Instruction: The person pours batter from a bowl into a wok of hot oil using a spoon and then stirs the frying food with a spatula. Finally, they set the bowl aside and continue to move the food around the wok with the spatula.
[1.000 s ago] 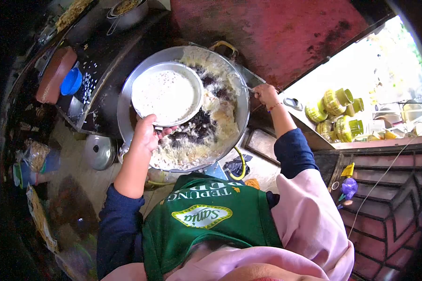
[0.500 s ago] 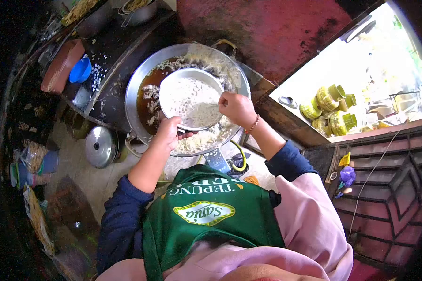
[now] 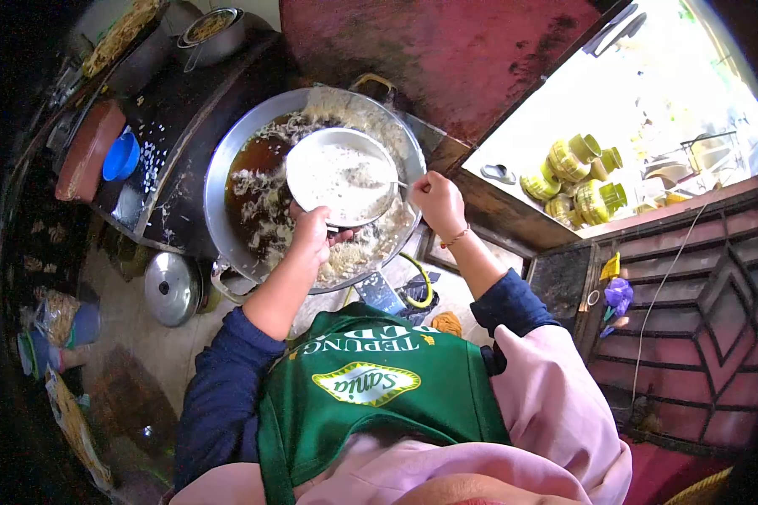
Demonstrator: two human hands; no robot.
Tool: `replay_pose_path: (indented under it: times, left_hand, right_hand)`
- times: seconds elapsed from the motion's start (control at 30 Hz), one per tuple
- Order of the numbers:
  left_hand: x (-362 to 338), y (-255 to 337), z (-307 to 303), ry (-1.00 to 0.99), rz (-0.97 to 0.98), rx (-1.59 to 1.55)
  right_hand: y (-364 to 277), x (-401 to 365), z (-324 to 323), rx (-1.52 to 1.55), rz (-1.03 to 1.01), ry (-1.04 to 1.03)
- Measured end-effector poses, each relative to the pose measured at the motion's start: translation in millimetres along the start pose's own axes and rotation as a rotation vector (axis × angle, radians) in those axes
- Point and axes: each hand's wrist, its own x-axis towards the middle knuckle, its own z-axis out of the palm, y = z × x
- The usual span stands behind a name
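My left hand [image 3: 313, 233] is closed on the near edge of a metal pan [image 3: 293, 181] and holds it up over a wide wok [image 3: 215, 202]. Whitish wet batter [image 3: 345, 172] with pieces in it fills much of the pan. At the pan's right rim, my right hand [image 3: 440, 204] pinches a thin-handled metal utensil [image 3: 402, 184] whose other end is hidden in the batter. Brown oil [image 3: 244, 220] fills the wok, with pale shreds and foam floating around the pan's shadow side.
A metal lid [image 3: 173, 289] stands left of the wok. A blue bowl [image 3: 121, 156] and a reddish-brown tray [image 3: 88, 151] sit on the dark counter at left. Green gas cylinders [image 3: 573, 160] lie outside the opening. A yellow hose [image 3: 430, 290] runs below the wok.
My right hand has moved right and slightly down, from over the pan's rim to just outside it. The left hand still holds the pan. The whole view has shifted slightly.
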Motion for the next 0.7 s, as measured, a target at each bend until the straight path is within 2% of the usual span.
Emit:
replay_pose_path:
  times: [0.1,0.2,0.27,0.37,0.47,0.63,0.7]
  left_hand:
    - [2,9,18,0.057,0.069,-0.017]
    - [-2,25,28,0.027,0.089,-0.048]
    - [13,25,21,0.041,0.133,-0.056]
    - [9,41,4,-0.031,0.084,-0.045]
    - [-12,59,-11,-0.057,0.067,-0.095]
    - [-55,78,-47,-0.007,0.089,-0.091]
    - [-74,81,-65,-0.015,0.124,-0.089]
  right_hand:
    - [31,19,5,0.119,0.1,0.031]
    - [87,43,31,0.258,0.248,0.001]
    - [107,45,40,0.45,0.412,-0.056]
    - [86,26,20,0.73,0.675,-0.156]
    - [84,3,8,0.791,0.685,-0.195]
    - [93,4,10,0.681,0.669,-0.227]
    - [106,25,14,0.66,0.55,-0.243]
